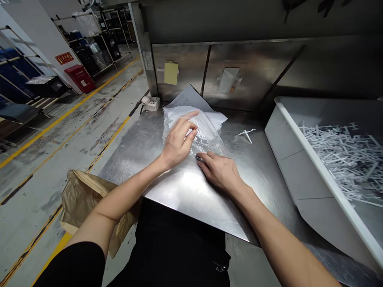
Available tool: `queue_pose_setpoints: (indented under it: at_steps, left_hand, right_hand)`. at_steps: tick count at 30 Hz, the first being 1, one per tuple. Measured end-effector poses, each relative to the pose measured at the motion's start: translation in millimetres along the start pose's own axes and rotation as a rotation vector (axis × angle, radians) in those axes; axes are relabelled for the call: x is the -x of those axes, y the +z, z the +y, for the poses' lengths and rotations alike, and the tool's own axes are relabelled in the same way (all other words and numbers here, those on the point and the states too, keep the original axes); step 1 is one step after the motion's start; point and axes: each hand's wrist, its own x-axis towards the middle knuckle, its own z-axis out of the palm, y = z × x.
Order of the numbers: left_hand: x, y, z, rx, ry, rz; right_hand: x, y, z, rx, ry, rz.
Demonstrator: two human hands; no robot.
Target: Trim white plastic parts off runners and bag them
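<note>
A clear plastic bag [212, 137] with white pieces inside lies on the metal table [185, 179], partly over white paper sheets [191, 97]. My left hand [179, 141] is above the bag, its index finger stretched out and its thumb close to the other fingertips; whatever it may hold is too small to name. Near the bag's front edge, my right hand [220, 169] rests low over the table with its fingers wrapped round a small metal tool [200, 159]. Most of that tool is hidden in the hand. Right of the bag lie loose white plastic pieces [246, 134].
A large white bin [326, 165] holding many white plastic pieces stands on the right. A power socket [152, 103] sits at the table's back left corner. At the left front edge hangs a brown bag [80, 191]. A metal panel rises behind the table.
</note>
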Motion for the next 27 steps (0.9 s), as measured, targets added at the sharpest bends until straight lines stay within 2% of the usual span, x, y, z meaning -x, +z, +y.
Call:
queue_pose_setpoints:
  at_steps: [2, 6, 8, 11, 15, 19, 23, 27]
  left_hand:
    - [16, 7.9, -5, 0.06, -0.053, -0.053]
    - [52, 23.5, -20, 0.131, -0.286, -0.174]
    - [60, 27.2, -22, 0.166, -0.36, -0.205]
    - [58, 26.3, -15, 0.177, -0.375, -0.261]
    - [53, 21.1, 0, 0.134, -0.264, -0.33]
    - [62, 20.1, 2, 0.177, -0.221, -0.323]
    - [73, 22.3, -6, 0.193, -0.198, -0.286]
    - [76, 25.0, -8, 0.175, -0.04, -0.237]
  right_hand:
    - [0, 1, 3, -0.035, 0.021, 0.03]
    - [-1, 1, 8, -0.206, 0.099, 0.188]
    - [-1, -1, 9, -0.347, 0.116, 0.319]
    - [-1, -6, 6, -0.564, 0.144, 0.457]
    - [0, -13, 3, -0.842, 0.25, 0.384]
    - [1, -18, 4, -1.038, 0.278, 0.287]
    - [6, -18, 4, -1.035, 0.301, 0.247]
    - [10, -18, 1, -0.956, 0.28, 0.224]
